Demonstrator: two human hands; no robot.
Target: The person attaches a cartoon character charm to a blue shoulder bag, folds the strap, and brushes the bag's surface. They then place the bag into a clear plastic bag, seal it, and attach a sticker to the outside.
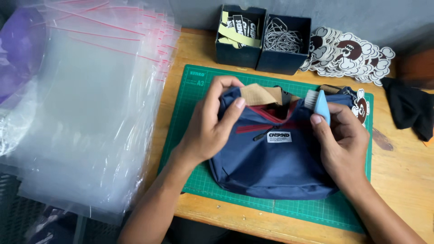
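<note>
- A wooden surface [398,171] is seen across the middle and right of the frame, its bare top worn and marked with a dark stain at the right.
- A green cutting mat [190,149] with a white grid is laid flat at the centre of the surface.
- A navy blue pouch [275,167] is rested on the mat.
- Two dark open boxes [262,56] are placed side by side at the upper centre, touching each other, just beyond the mat's far edge.
- A fanned pile of die-cut stickers [348,54] is spread at the upper right, beside the boxes.
- A black cloth [409,108] is left at the right edge.
- A stack of clear zip bags [90,113] with red seal lines is overlapped onto the surface's left edge.
</note>
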